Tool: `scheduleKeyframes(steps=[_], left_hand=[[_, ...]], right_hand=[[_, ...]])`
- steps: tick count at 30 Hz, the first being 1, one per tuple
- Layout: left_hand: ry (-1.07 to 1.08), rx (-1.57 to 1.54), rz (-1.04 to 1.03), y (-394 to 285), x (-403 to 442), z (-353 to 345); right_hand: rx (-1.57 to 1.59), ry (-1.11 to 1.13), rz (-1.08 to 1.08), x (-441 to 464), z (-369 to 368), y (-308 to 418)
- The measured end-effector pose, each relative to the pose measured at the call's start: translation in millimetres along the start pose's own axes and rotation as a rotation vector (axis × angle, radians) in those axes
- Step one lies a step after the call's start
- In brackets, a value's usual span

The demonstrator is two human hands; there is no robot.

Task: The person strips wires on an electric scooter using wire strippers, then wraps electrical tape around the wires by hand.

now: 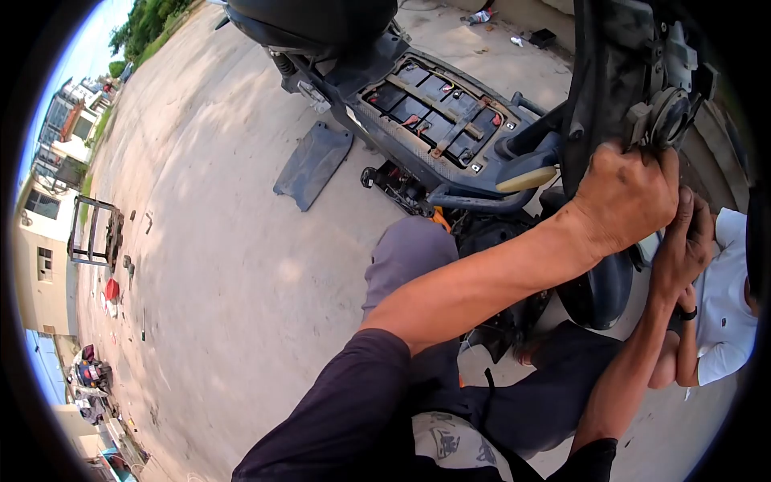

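Note:
My left hand point(626, 193) is closed, knuckles up, right under a round, horn-like part point(669, 119) on the scooter's stripped front. What its fingers grip is hidden behind the hand. Just below and to the right, my right hand point(684, 245) is raised with fingers pinched together close to the left fingers. Anything between them is too hidden to name. The black electric scooter point(474, 173) has its floor compartment open, showing several batteries point(430, 112) with wires across them. Its dark curved fender point(598, 293) sits below my hands.
A grey floor panel point(315, 165) lies on the concrete beside the scooter. Close on the right is another person in a white shirt point(723, 297). A metal frame point(95, 231) and a red object point(112, 288) stand far left. Litter point(480, 16) lies near the wall.

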State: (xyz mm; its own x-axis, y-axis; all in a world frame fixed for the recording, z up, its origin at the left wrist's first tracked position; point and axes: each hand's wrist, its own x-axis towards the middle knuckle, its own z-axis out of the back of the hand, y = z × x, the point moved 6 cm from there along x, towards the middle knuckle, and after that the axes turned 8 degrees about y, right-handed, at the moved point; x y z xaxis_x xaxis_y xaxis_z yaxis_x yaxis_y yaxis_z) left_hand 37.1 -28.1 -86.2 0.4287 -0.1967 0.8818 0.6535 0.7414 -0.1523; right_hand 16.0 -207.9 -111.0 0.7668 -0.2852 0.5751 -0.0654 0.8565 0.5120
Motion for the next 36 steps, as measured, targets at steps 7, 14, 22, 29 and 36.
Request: scheduleKeyframes(steps=[7,14,22,29,36], left_hand=[[-0.053,0.045,-0.055,1.7,-8.3,16.7],[0.202,-0.187,-0.284,-22.9,-66.1,64.8],[0.281,-0.497,-0.44,-5.2,-143.6,103.4],[0.083,-0.099,-0.183,145.9,-90.7,153.0],[-0.442,-1.005,0.872,299.4,-125.8,214.0]], right_hand=[[0.006,-0.053,0.088,-26.2,4.5,-18.3],[0.206,-0.365,0.327,-70.8,37.7,11.1],[0.491,0.352,0.875,-141.0,5.2,69.2],[0.399,0.307,0.903,-139.2,2.7,59.7],[0.263,0.227,0.898,-138.0,11.8,55.2]])
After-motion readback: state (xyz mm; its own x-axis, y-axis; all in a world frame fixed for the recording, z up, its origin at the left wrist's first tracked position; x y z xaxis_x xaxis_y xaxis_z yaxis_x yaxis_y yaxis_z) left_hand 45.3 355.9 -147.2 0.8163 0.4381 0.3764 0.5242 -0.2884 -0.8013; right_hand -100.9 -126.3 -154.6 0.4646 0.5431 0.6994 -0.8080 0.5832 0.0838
